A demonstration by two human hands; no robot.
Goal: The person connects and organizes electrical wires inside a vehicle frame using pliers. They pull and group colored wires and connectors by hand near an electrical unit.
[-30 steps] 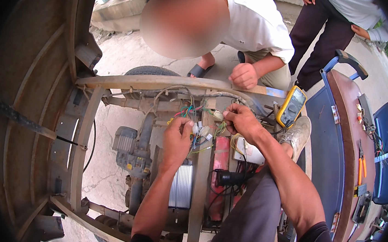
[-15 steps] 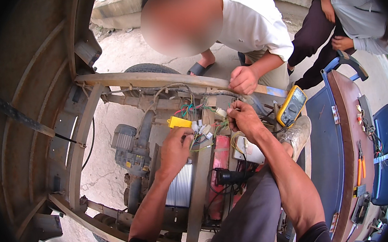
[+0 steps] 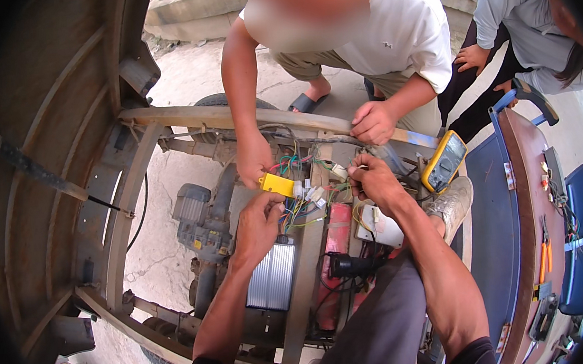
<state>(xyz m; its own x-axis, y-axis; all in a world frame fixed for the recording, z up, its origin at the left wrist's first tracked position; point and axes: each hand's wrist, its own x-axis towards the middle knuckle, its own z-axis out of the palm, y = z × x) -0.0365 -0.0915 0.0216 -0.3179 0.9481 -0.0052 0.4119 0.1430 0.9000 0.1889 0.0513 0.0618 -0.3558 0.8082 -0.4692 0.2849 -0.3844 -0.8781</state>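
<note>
My left hand [image 3: 259,223] is closed, fingertips and thumb together at the lower edge of a small yellow box [image 3: 278,184]; what sits between them is hidden. A co-worker's hand [image 3: 254,163] touches the same box from its far left side. With fingers pinched, my right hand [image 3: 377,183] holds thin wires beside a white connector [image 3: 338,171]. Between my hands lies a tangle of coloured wires [image 3: 299,212] with several white plugs [image 3: 316,195]. Below it, a finned silver controller [image 3: 271,277] sits in the metal frame.
A yellow multimeter [image 3: 444,162] leans by my shoe [image 3: 451,204]. The co-worker's other hand [image 3: 374,123] rests on the frame rail [image 3: 230,118]. A raised rusty panel [image 3: 46,155] stands at left. At right, orange-handled pliers [image 3: 543,257] lie on a brown panel; another person [image 3: 521,30] is behind.
The co-worker's arm has come in from the far side, its hand reaching the yellow box. My left hand has drawn back slightly from the box. My right hand stays at the wires.
</note>
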